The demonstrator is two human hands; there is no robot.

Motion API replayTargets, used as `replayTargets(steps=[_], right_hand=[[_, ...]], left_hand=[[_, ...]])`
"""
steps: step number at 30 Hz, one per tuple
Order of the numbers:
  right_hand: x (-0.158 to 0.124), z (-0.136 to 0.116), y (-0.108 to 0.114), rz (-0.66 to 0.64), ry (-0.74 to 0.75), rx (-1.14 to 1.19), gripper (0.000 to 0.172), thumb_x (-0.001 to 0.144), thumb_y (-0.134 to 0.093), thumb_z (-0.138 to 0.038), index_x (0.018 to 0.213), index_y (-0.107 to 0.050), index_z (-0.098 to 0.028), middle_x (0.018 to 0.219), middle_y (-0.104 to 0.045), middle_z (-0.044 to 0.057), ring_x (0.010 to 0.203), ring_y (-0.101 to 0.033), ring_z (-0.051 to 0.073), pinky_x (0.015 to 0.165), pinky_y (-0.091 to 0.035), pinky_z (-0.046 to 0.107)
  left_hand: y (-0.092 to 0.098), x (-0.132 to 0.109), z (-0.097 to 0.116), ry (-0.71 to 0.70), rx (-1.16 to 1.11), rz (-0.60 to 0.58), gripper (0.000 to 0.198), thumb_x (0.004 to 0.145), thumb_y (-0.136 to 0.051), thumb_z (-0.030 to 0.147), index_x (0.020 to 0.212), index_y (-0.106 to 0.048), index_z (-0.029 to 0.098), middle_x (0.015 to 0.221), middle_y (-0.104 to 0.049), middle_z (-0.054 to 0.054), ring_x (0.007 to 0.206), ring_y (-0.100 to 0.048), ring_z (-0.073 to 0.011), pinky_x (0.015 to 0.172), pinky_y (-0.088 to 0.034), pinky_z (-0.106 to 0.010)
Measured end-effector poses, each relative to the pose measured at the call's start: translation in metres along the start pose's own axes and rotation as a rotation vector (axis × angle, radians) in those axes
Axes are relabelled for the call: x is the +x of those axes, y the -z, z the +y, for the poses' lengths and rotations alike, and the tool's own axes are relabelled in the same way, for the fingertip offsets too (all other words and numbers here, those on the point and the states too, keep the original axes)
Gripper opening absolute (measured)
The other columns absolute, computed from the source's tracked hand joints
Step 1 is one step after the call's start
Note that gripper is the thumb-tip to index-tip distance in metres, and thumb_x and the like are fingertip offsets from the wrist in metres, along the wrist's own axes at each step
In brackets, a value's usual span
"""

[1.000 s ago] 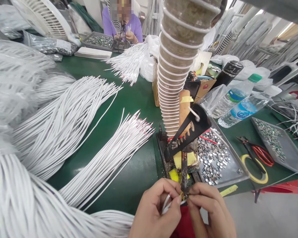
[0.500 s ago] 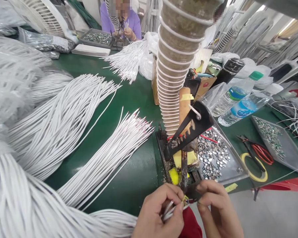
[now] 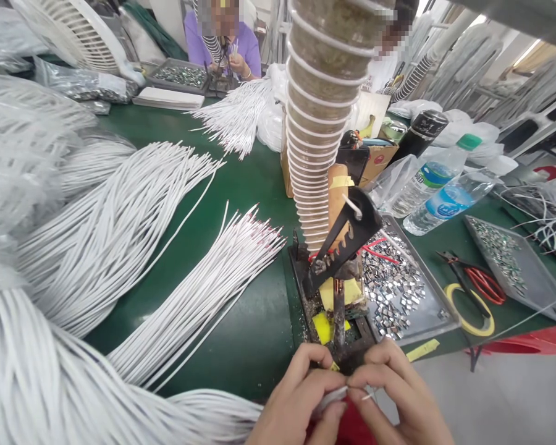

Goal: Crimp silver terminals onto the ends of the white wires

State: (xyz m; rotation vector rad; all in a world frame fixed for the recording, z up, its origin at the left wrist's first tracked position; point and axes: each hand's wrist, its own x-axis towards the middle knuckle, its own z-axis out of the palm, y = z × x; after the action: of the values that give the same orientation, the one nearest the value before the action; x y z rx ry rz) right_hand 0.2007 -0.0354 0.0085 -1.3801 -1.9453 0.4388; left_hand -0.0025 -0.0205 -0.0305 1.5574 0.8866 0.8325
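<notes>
My left hand is closed around a white cable near the bottom of the view; whether it holds more than one is hidden by the fingers. At the cable's end, the thumb and finger of my right hand are pinched together, with a thin white end showing between them. Just beyond both hands stands a soldering iron, its dark tip pointing down in a black metal stand. A yellow sponge piece lies at its base.
Bundled white cables lie left on the green table. Right of the stand are a tray of small metal parts, pliers, a tape roll and water bottles. A ribbed hose hangs centrally. Opposite sits a person.
My right hand has moved left to meet my left hand and now pinches at the cable end. Both hands have drawn slightly back from the iron's tip.
</notes>
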Motion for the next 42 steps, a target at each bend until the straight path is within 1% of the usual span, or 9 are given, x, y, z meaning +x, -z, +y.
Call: replayTargets(steps=[4, 9, 13, 21, 24, 27, 29, 35, 42], right_hand=[[0.006, -0.005, 0.0, 0.019, -0.009, -0.02, 0.011, 0.098, -0.065, -0.021, 0.09, -0.066, -0.028, 0.077, -0.063, -0.002, 0.066, -0.066, 0.016, 0.056, -0.058, 0.024], [0.006, -0.004, 0.0, -0.033, 0.067, 0.081, 0.016, 0.104, -0.065, -0.035, 0.09, -0.066, -0.027, 0.075, -0.062, -0.003, 0.067, -0.064, 0.015, 0.055, -0.054, 0.024], [0.001, 0.001, -0.003, -0.037, 0.036, 0.129, 0.009, 0.101, -0.069, -0.033, 0.094, -0.07, -0.028, 0.077, -0.063, -0.002, 0.068, -0.064, 0.016, 0.057, -0.054, 0.027], [0.01, -0.005, -0.005, -0.062, 0.046, 0.313, 0.032, 0.108, -0.058, -0.049, 0.088, -0.07, -0.027, 0.073, -0.061, -0.003, 0.068, -0.063, 0.013, 0.057, -0.051, 0.023], [0.011, 0.0, 0.007, -0.089, 0.057, 0.162, 0.014, 0.105, -0.064, -0.032, 0.093, -0.071, -0.027, 0.079, -0.065, -0.002, 0.075, -0.065, 0.014, 0.063, -0.055, 0.024], [0.018, 0.022, 0.022, 0.044, -0.045, -0.1, 0.013, 0.103, -0.061, -0.021, 0.102, -0.072, -0.027, 0.092, -0.069, 0.002, 0.084, -0.068, 0.016, 0.071, -0.058, 0.027], [0.026, 0.045, 0.027, 0.16, -0.122, -0.299, 0.016, 0.105, -0.06, -0.033, 0.102, -0.074, -0.027, 0.096, -0.072, 0.005, 0.09, -0.07, 0.021, 0.078, -0.059, 0.034], [0.047, 0.093, 0.02, 0.151, -0.183, -0.354, 0.036, 0.104, -0.058, -0.052, 0.09, -0.075, -0.024, 0.092, -0.076, 0.009, 0.09, -0.07, 0.028, 0.081, -0.056, 0.043], [0.03, 0.047, 0.025, 0.174, -0.133, -0.213, 0.007, 0.105, -0.061, -0.029, 0.104, -0.068, -0.026, 0.091, -0.074, 0.002, 0.077, -0.069, 0.017, 0.068, -0.057, 0.028]], left_hand=[[0.004, -0.001, 0.0, 0.082, -0.124, -0.017, 0.024, 0.108, -0.053, 0.028, 0.108, -0.077, 0.028, 0.11, -0.056, -0.002, 0.067, -0.059, -0.0108, 0.065, -0.049, -0.021], [0.003, -0.001, -0.001, 0.111, -0.181, -0.052, 0.047, 0.109, -0.051, 0.055, 0.088, -0.077, 0.023, 0.1, -0.052, -0.001, 0.068, -0.057, -0.0116, 0.063, -0.045, -0.021], [0.007, 0.001, -0.002, 0.072, -0.149, -0.08, 0.038, 0.11, -0.055, 0.047, 0.089, -0.077, 0.025, 0.09, -0.055, 0.0, 0.073, -0.056, -0.0153, 0.064, -0.042, -0.023], [0.02, 0.01, 0.007, 0.132, -0.167, -0.281, 0.024, 0.104, -0.065, 0.031, 0.083, -0.073, 0.023, 0.091, -0.058, 0.0, 0.078, -0.057, -0.0166, 0.068, -0.043, -0.023], [0.019, 0.011, 0.01, 0.132, -0.146, -0.234, 0.018, 0.102, -0.065, 0.025, 0.088, -0.077, 0.023, 0.091, -0.062, -0.001, 0.082, -0.061, -0.0179, 0.073, -0.046, -0.024], [0.014, 0.009, 0.008, 0.124, -0.12, -0.137, 0.016, 0.099, -0.065, 0.021, 0.1, -0.08, 0.025, 0.092, -0.066, -0.002, 0.076, -0.06, -0.0171, 0.07, -0.045, -0.025], [0.01, 0.008, 0.004, 0.143, -0.125, -0.091, 0.014, 0.097, -0.066, 0.019, 0.102, -0.077, 0.025, 0.089, -0.065, 0.0, 0.067, -0.055, -0.0151, 0.064, -0.042, -0.024], [0.004, 0.004, -0.002, 0.146, -0.24, -0.036, 0.011, 0.099, -0.061, 0.022, 0.094, -0.07, 0.023, 0.089, -0.06, 0.001, 0.068, -0.048, -0.0139, 0.062, -0.036, -0.024], [0.005, 0.007, 0.005, 0.201, -0.239, -0.049, 0.014, 0.1, -0.059, 0.022, 0.091, -0.069, 0.021, 0.088, -0.059, 0.001, 0.065, -0.044, -0.0128, 0.059, -0.033, -0.025]])
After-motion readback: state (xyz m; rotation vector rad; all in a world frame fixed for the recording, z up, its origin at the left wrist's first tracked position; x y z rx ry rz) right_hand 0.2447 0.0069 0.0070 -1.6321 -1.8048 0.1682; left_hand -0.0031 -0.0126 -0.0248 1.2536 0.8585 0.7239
